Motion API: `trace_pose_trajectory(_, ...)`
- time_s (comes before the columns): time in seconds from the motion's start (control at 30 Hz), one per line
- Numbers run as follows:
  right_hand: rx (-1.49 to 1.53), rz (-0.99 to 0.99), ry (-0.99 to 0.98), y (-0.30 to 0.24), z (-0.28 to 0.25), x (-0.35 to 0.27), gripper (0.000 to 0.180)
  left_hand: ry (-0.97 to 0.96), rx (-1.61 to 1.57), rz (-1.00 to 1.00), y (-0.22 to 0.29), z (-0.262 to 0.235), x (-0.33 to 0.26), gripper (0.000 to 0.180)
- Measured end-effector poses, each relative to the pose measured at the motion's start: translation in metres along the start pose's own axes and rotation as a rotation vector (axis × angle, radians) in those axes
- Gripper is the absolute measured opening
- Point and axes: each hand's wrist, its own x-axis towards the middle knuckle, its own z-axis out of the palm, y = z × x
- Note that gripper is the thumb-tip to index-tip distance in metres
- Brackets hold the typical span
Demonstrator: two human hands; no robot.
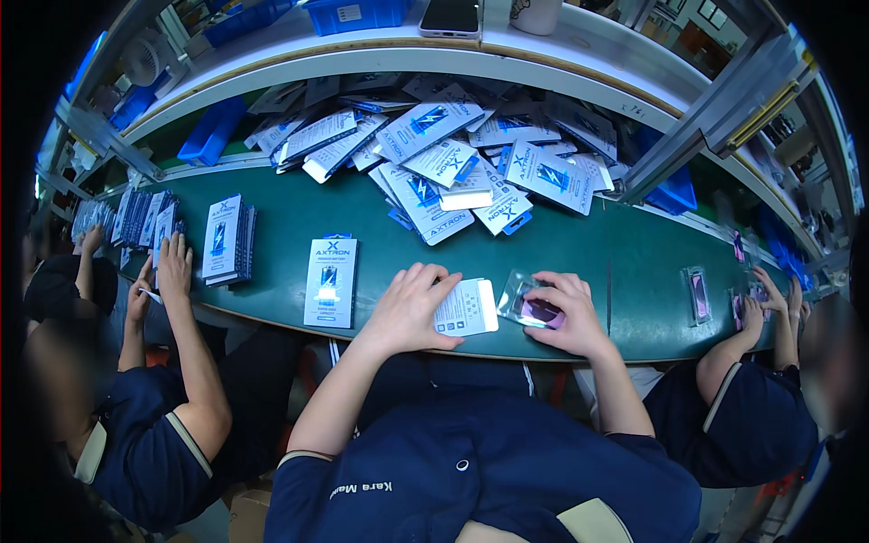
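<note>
My left hand is closed around a small white carton lying near the table's front edge, thumb and fingers on opposite sides. The carton's printed back faces up and its right end points to my other hand. Just to the right, my right hand grips a clear plastic tray with a dark, purple-edged flat piece in it, partly hidden by my fingers. The tray's left edge is close to the carton's end. A white and blue battery carton lies face up to the left of my left hand.
Similar cartons form a loose heap under the shelf. A neat stack of cartons stands on the green table at left. Co-workers' hands work at both sides; another clear pack lies at right.
</note>
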Motion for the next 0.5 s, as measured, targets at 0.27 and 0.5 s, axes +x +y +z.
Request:
trace_pose_trajectory(0.27,0.140,0.070,0.048,0.008,0.016,0.010,0.059,0.009,-0.011,0.014,-0.008,-0.005,-0.002,0.081)
trace_pose_trajectory(0.5,0.149,-0.233,-0.264,-0.033,0.039,0.023,0.104,-0.036,-0.064,0.100,-0.003,0.000,0.004,0.085)
